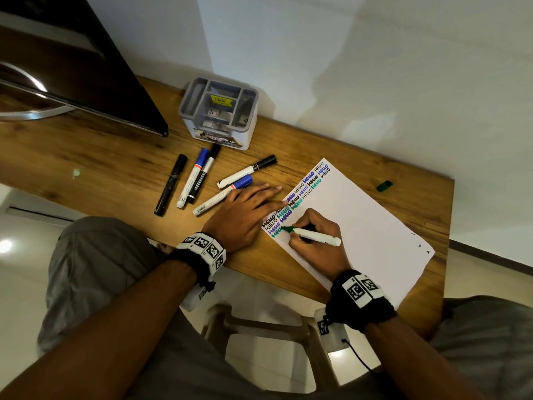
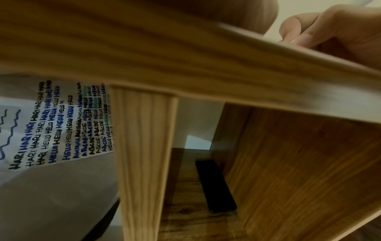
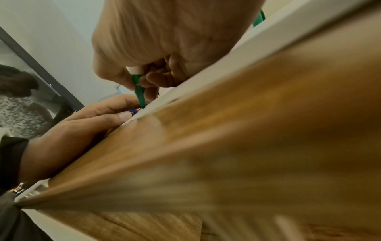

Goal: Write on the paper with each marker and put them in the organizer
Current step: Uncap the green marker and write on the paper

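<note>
Head view: the right hand (image 1: 317,241) pinches a green marker (image 1: 313,235), its tip touching the paper (image 1: 369,226) beside rows of "HELLO". The left hand (image 1: 245,210) lies flat with straight fingers, partly on the table (image 1: 101,168), its fingertips at the paper's edge. Five capped markers (image 1: 199,176) lie on the table between that hand and the grey organizer (image 1: 219,112), which stands by the wall. A green cap (image 1: 384,186) lies past the paper.

Left wrist view: mostly the table's underside; a written sheet (image 2: 62,127) and a dark phone (image 2: 215,185) lie below.

Right wrist view: fingers (image 3: 158,78) curl round the green marker (image 3: 139,91); the left hand (image 3: 82,130) rests flat.
</note>
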`<control>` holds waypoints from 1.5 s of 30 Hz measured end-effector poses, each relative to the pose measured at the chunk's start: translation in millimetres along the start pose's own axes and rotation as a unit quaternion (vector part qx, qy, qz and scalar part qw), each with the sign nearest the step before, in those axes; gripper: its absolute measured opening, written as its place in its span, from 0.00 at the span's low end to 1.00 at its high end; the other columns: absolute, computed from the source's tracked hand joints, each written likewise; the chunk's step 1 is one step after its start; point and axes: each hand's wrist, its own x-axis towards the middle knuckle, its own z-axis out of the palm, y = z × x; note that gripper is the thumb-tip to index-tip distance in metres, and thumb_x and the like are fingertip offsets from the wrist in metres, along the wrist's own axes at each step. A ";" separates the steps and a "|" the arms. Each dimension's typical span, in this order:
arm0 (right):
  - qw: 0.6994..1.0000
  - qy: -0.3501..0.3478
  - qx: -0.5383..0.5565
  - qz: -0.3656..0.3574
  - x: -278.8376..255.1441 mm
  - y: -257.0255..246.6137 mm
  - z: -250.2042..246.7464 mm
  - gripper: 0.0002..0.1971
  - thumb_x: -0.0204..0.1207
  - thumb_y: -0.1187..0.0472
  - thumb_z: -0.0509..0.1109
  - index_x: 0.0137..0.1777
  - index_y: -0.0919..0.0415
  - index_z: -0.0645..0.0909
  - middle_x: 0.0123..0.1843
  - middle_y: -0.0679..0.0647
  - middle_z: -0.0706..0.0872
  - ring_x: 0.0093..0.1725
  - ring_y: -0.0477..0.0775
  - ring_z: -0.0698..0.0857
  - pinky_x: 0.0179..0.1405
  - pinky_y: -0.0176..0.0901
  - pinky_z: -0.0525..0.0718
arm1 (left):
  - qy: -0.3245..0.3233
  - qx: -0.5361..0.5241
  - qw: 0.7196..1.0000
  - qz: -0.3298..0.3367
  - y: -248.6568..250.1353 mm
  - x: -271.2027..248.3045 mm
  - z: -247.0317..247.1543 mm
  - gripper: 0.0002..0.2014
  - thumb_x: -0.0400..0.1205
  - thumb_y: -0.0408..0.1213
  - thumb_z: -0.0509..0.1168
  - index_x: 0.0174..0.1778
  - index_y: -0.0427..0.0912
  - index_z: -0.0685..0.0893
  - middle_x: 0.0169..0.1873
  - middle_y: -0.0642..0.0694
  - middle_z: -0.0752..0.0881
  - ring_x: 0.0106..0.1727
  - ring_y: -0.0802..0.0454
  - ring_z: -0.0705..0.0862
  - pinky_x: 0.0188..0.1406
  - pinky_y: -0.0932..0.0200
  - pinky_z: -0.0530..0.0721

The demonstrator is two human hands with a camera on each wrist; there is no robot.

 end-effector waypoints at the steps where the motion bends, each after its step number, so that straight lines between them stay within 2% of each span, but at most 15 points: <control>1: 1.000 0.001 -0.005 0.000 0.0 0.5 -0.1 0.10 0.71 0.72 0.80 0.41 0.69 0.79 0.42 0.34 0.85 0.45 0.34 0.87 0.42 0.25 0.83 | 0.000 -0.001 1.000 0.000 0.1 0.0 0.2 0.24 0.88 0.45 0.54 0.82 0.59 0.65 0.85 0.54 0.61 0.85 0.50 0.59 0.70 0.42 0.67; 5: 1.000 0.002 0.000 0.003 -0.5 1.0 0.3 0.09 0.72 0.71 0.80 0.43 0.69 0.80 0.45 0.34 0.85 0.49 0.31 0.88 0.44 0.25 0.85 | 0.001 -0.006 1.000 0.000 0.0 0.2 0.2 0.24 0.88 0.46 0.52 0.82 0.58 0.65 0.85 0.54 0.61 0.85 0.50 0.59 0.71 0.42 0.67; 12: 0.993 -0.002 0.103 0.064 8.0 -1.1 -13.0 0.06 0.74 0.70 0.77 0.45 0.63 0.82 0.49 0.54 0.91 0.53 0.45 0.90 0.54 0.40 0.90 | -0.009 -0.004 1.000 -0.005 1.7 1.0 -1.9 0.24 0.88 0.48 0.48 0.82 0.58 0.66 0.85 0.54 0.61 0.85 0.50 0.58 0.71 0.42 0.66; 15: 0.963 0.014 0.238 0.125 12.3 -6.8 -26.5 0.02 0.78 0.68 0.71 0.48 0.65 0.80 0.44 0.62 0.90 0.43 0.55 0.87 0.45 0.44 0.87 | -0.005 -0.017 1.000 -0.010 3.3 1.1 -3.5 0.24 0.87 0.49 0.47 0.81 0.58 0.68 0.85 0.54 0.62 0.85 0.50 0.59 0.72 0.42 0.65; 18: 0.947 0.079 0.292 0.107 20.1 -16.3 -54.1 0.02 0.82 0.66 0.68 0.51 0.64 0.81 0.40 0.68 0.85 0.36 0.56 0.80 0.37 0.44 0.79 | -0.007 -0.024 1.000 -0.011 2.9 1.1 -3.7 0.24 0.87 0.48 0.47 0.81 0.59 0.67 0.85 0.55 0.62 0.85 0.51 0.58 0.73 0.42 0.64; 20: 0.957 0.136 0.241 0.088 26.2 -18.8 -76.7 0.07 0.87 0.61 0.66 0.57 0.63 0.82 0.41 0.66 0.87 0.35 0.56 0.80 0.35 0.44 0.79 | -0.008 -0.031 0.999 -0.012 2.1 1.9 -2.7 0.24 0.87 0.48 0.48 0.81 0.60 0.66 0.85 0.56 0.61 0.85 0.51 0.57 0.74 0.42 0.64; 22: 0.967 0.200 0.148 0.060 27.6 -21.6 -100.6 0.11 0.88 0.58 0.64 0.61 0.64 0.82 0.41 0.56 0.90 0.36 0.51 0.83 0.36 0.39 0.81 | -0.003 -0.031 0.999 -0.012 2.1 2.2 -1.3 0.24 0.87 0.48 0.50 0.81 0.61 0.66 0.85 0.57 0.60 0.85 0.52 0.57 0.74 0.42 0.65; 25: 0.970 0.240 -0.036 0.007 26.5 -16.3 -130.5 0.08 0.87 0.65 0.65 0.61 0.66 0.82 0.44 0.44 0.87 0.44 0.36 0.85 0.45 0.26 0.80 | 0.003 -0.035 0.999 -0.011 2.5 2.3 0.2 0.23 0.87 0.48 0.50 0.81 0.62 0.65 0.85 0.58 0.60 0.85 0.53 0.57 0.75 0.42 0.65; 28: 0.969 0.211 -0.112 0.061 32.3 1.8 -147.9 0.17 0.80 0.68 0.72 0.67 0.58 0.78 0.53 0.55 0.85 0.53 0.52 0.85 0.49 0.38 0.84 | 0.010 -0.043 0.999 -0.010 2.8 1.2 1.4 0.23 0.88 0.49 0.48 0.81 0.62 0.66 0.85 0.58 0.61 0.85 0.53 0.58 0.74 0.42 0.66; 30: 0.967 0.204 -0.129 0.084 39.4 14.5 -149.5 0.23 0.75 0.67 0.77 0.67 0.53 0.76 0.55 0.54 0.84 0.55 0.55 0.84 0.51 0.41 0.83 | 0.011 -0.046 0.999 -0.012 2.1 0.1 1.3 0.23 0.88 0.49 0.48 0.81 0.63 0.65 0.84 0.59 0.61 0.85 0.54 0.58 0.74 0.42 0.66; 33: 0.966 0.182 -0.149 0.108 47.8 25.0 -144.0 0.24 0.73 0.67 0.79 0.66 0.57 0.77 0.55 0.53 0.84 0.51 0.51 0.85 0.47 0.27 0.79 | 0.011 -0.043 0.999 -0.015 1.5 -0.8 1.4 0.23 0.88 0.49 0.48 0.81 0.64 0.65 0.84 0.60 0.60 0.85 0.55 0.57 0.74 0.42 0.66; 36: 0.966 0.164 -0.170 0.102 50.7 28.4 -137.5 0.18 0.74 0.71 0.76 0.62 0.59 0.80 0.51 0.55 0.87 0.48 0.54 0.88 0.48 0.39 0.84 | 0.006 -0.040 0.999 -0.017 1.9 -1.4 -0.2 0.24 0.87 0.49 0.48 0.81 0.64 0.64 0.85 0.60 0.60 0.85 0.55 0.57 0.75 0.43 0.66; 40: 0.969 0.182 -0.130 0.102 49.8 14.3 -131.0 0.16 0.74 0.74 0.77 0.58 0.60 0.82 0.45 0.51 0.87 0.43 0.37 0.87 0.41 0.19 0.79 | 0.002 -0.039 0.999 -0.020 2.0 -2.8 -4.6 0.24 0.88 0.49 0.48 0.82 0.64 0.63 0.85 0.61 0.58 0.86 0.56 0.55 0.75 0.46 0.64; 42: 0.978 0.170 -0.089 0.086 43.2 2.6 -123.0 0.18 0.72 0.73 0.78 0.58 0.58 0.81 0.44 0.48 0.88 0.44 0.35 0.87 0.44 0.26 0.82 | -0.001 -0.042 0.999 -0.022 3.3 -2.4 -7.1 0.24 0.88 0.48 0.49 0.82 0.63 0.63 0.85 0.61 0.59 0.85 0.56 0.56 0.75 0.46 0.64; 45: 0.992 0.105 -0.020 0.074 25.9 -18.9 -100.9 0.20 0.73 0.72 0.79 0.59 0.55 0.79 0.48 0.52 0.89 0.48 0.45 0.89 0.52 0.39 0.87 | -0.006 -0.056 0.998 -0.030 4.5 -2.8 -9.2 0.26 0.88 0.47 0.53 0.84 0.60 0.59 0.85 0.59 0.59 0.85 0.56 0.58 0.77 0.43 0.66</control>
